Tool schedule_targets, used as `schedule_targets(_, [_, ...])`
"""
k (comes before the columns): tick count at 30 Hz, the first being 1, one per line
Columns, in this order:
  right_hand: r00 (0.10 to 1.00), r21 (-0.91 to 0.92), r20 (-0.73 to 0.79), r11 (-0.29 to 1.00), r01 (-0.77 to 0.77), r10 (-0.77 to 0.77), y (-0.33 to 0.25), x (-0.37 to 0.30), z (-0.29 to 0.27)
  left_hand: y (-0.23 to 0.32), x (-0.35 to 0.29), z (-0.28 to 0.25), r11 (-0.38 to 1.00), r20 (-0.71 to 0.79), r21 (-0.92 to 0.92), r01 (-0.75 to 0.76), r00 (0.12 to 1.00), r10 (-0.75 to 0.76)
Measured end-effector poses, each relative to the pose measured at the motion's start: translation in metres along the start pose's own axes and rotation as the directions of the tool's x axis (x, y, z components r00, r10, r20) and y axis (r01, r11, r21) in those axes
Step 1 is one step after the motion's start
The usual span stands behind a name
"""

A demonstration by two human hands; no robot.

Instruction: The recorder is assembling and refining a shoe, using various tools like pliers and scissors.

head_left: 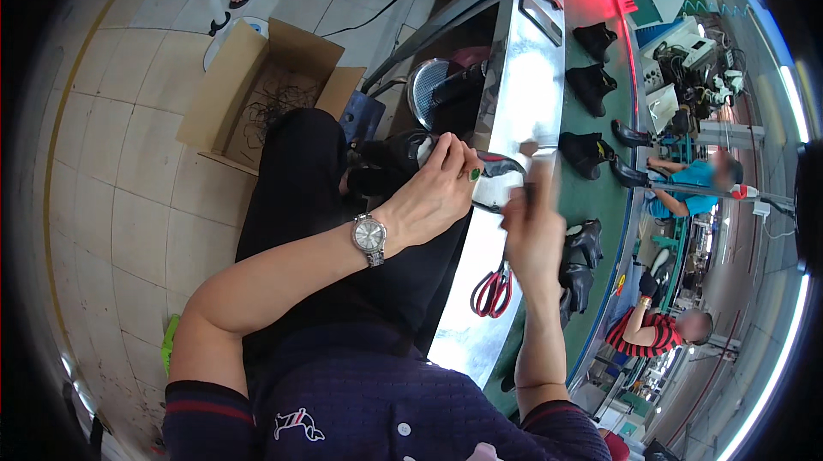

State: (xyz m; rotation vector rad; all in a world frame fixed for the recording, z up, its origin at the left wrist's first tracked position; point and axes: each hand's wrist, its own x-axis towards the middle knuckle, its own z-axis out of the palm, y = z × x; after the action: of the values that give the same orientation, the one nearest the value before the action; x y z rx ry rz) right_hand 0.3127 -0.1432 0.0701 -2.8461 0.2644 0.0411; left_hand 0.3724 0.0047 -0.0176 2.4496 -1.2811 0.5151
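My left hand (441,174), with a watch at its wrist and a green-stoned ring, lies closed over a black shoe (386,152) above my lap. A black piece with a red edge (500,164) shows just past its fingertips; whether it belongs to the same shoe I cannot tell. To its right, my right hand (533,234) is smeared by motion, its fingers curled round a dark handle-like thing. A small brown tip (529,149) shows above that hand, too blurred to name. Red-handled scissors (491,292) lie on the metal ledge (467,337) below.
Several black shoes (588,88) stand along the green conveyor belt (591,204) at right. An open cardboard box (210,109) with dark scraps is on the floor at left. A metal bar (446,28) slants overhead. Two people (656,332) work beyond the belt.
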Motion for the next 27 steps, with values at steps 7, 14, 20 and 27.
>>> schedule_targets(7, [0.999,0.218,-0.048,0.976,0.018,-0.008,-0.014,0.004,0.000,-0.002,-0.014,0.010,1.000,-0.088,0.023,0.014,0.996,-0.012])
schedule_targets(14, [0.989,-0.037,0.137,0.997,0.062,-0.057,-0.008,0.013,-0.007,-0.005,-0.017,0.017,0.999,-0.139,-0.030,-0.022,0.990,0.018])
schedule_targets(20, [0.982,-0.102,0.181,0.992,0.070,-0.051,-0.011,0.006,0.011,-0.005,-0.008,0.009,1.000,-0.129,-0.028,-0.011,0.992,0.008])
schedule_targets(27, [0.995,-0.011,0.098,1.000,0.007,-0.006,-0.021,0.005,0.023,-0.033,-0.017,-0.018,0.929,0.116,-0.258,0.265,0.963,-0.243])
